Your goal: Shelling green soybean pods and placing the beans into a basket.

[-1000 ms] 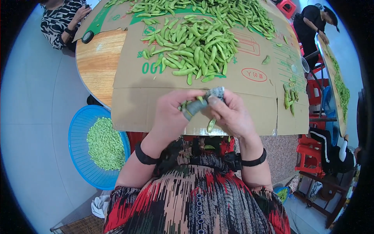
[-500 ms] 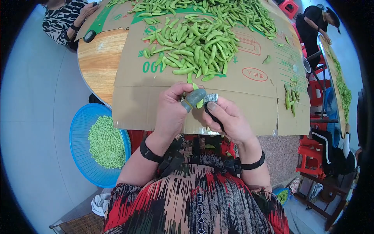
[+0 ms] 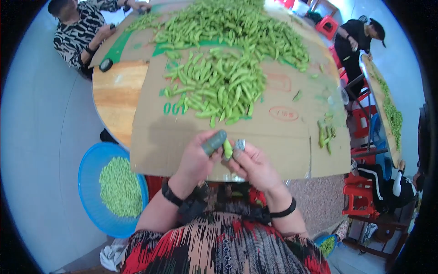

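Note:
A green soybean pod [image 3: 227, 149] stands upright between my two hands, over the near edge of the cardboard. My left hand [image 3: 194, 160] pinches it, and a dark grey-green guard [image 3: 214, 142] covers that thumb. My right hand [image 3: 260, 170] closes in on the pod's other side, thumb and fingertips against its lower end. A silvery piece [image 3: 239, 144] shows at the right index fingertip; whether it is a wrap or a tool's end I cannot tell. Past my hands lies a loose heap of unshelled pods [image 3: 223, 86] on the cardboard [image 3: 182, 130].
A blue basket [image 3: 84, 182] of shelled beans [image 3: 119, 187] stands low at my left. Several pods [image 3: 326, 132] lie apart on the cardboard's right. A person in a patterned top [image 3: 80, 34] sits at the far left. Red stools [image 3: 358, 196] and another bean-covered table [image 3: 385, 109] stand at right.
The view has tilted up, so the table and hands sit lower. The pod between my hands is now more upright, with more of it showing between the thumbs.

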A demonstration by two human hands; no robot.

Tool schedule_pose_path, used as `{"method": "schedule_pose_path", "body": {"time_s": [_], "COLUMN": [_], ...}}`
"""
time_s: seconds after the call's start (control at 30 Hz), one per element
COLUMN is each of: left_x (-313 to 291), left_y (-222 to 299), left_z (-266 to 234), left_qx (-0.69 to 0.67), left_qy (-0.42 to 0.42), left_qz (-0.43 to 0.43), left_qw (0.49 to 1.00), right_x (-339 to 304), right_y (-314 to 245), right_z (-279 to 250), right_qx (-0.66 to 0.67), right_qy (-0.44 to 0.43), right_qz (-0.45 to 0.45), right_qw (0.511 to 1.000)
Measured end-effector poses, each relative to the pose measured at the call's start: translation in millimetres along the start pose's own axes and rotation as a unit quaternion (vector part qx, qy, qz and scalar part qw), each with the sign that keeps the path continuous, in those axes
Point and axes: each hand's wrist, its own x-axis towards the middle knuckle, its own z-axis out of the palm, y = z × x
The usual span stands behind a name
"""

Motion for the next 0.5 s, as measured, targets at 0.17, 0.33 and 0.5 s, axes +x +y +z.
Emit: {"method": "schedule_pose_path", "body": {"time_s": [0.17,0.33,0.5], "left_x": [-2.8,-2.2,7.1], "left_y": [-2.8,2.8,-3.4], "left_z": [10.7,10.1,8.7], "left_qx": [0.375,0.424,0.255], "left_qy": [0.008,-0.025,0.001], "left_qz": [0.178,0.138,0.146], "left_qw": [0.910,0.895,0.956], "right_x": [-0.5,5.5,9.4], "right_y": [-1.2,-4.8,-4.8], "right_z": [6.0,-5.2,-3.2], "right_qx": [-0.467,-0.251,-0.378], "right_qy": [0.161,0.123,0.152], "right_qz": [-0.178,-0.109,-0.131], "right_qw": [0.851,0.954,0.904]}}
